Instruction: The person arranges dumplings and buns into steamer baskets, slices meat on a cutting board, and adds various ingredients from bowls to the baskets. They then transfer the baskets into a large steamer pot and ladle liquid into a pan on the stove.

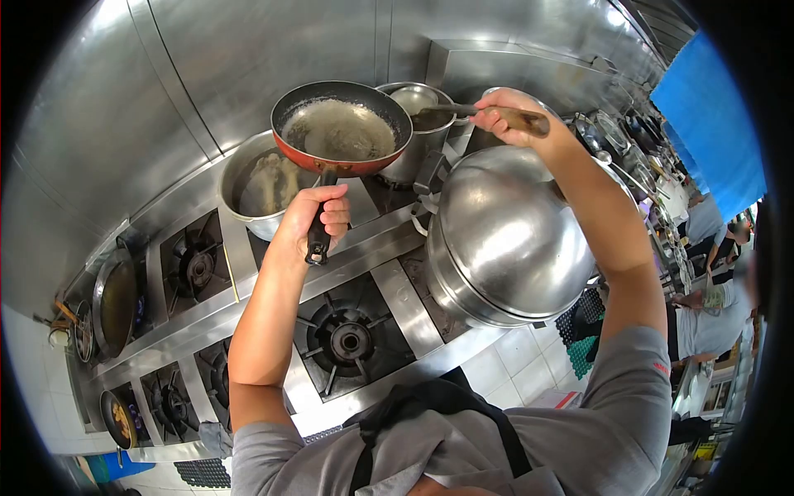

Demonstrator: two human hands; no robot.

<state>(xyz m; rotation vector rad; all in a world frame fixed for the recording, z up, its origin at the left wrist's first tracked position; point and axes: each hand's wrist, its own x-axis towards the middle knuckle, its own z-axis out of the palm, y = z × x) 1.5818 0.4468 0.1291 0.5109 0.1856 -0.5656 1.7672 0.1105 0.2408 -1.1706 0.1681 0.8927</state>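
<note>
My left hand [318, 217] is wrapped round the black handle of a red frying pan [343, 169], raised above the back of the stove. A shallow layer of cloudy liquid with some bubbles lies in its dark inside. My right hand [506, 117] grips a ladle [529, 123] by its brownish handle. The ladle's round bowl shows over the mouth of a tall steel pot [405, 169], just behind the pan. Partly covered by the pan, a wide pot [258, 225] to the left holds pale pieces in liquid.
A large domed steel lid [513, 227] tops a vessel below my right arm. An unlit burner [350, 340] lies in front of me. A wok [114, 302] and a small pan [117, 418] with food stand at the left. Other people [713, 318] are at the far right.
</note>
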